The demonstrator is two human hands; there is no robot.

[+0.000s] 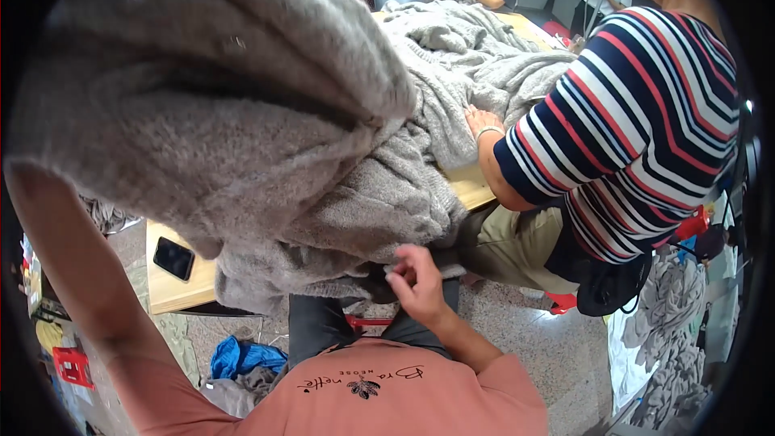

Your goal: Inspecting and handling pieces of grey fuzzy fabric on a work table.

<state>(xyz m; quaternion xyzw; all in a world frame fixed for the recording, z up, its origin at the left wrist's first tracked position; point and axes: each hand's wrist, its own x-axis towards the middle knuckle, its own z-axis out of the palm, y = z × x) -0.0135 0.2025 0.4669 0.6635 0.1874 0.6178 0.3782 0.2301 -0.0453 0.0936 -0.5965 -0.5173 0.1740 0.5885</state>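
Observation:
A fluffy grey knit garment point(242, 129) fills the left and middle of the view. Its upper part is lifted close to the camera, while lower folds hang over the table's near edge and my lap. My left forearm point(73, 258) reaches up at the far left and passes behind the knit, which hides the hand and its fingers. Just above my lap, beside the garment's lower folds, is my right hand point(418, 284). Its fingers are loosely bent, with a gap between thumb and forefinger, and no held thing shows there.
A phone point(173, 259) lies on the wooden table's point(173, 291) left corner. More grey knitwear point(476, 56) is heaped farther back. Close on my right, a co-worker in a striped top point(622, 121) rests a hand point(483, 123) on it. Blue cloth point(246, 357) lies on the floor.

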